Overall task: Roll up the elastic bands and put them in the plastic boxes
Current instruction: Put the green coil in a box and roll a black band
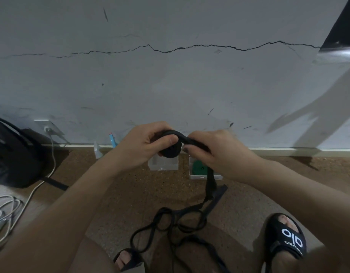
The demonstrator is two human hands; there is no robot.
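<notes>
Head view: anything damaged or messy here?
Yes. A long jagged crack runs across the wall, which also carries dark scuffs. The unrolled tail of the black band lies tangled in loops on the floor while the left hand holds the roll and the right hand feeds it.

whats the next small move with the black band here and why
Probably another turn of winding: the left hand holds the black roll while the right hand feeds the band, and a long loose tail lies tangled on the floor. The clear box below looks empty, but the roll isn't finished yet.
</notes>
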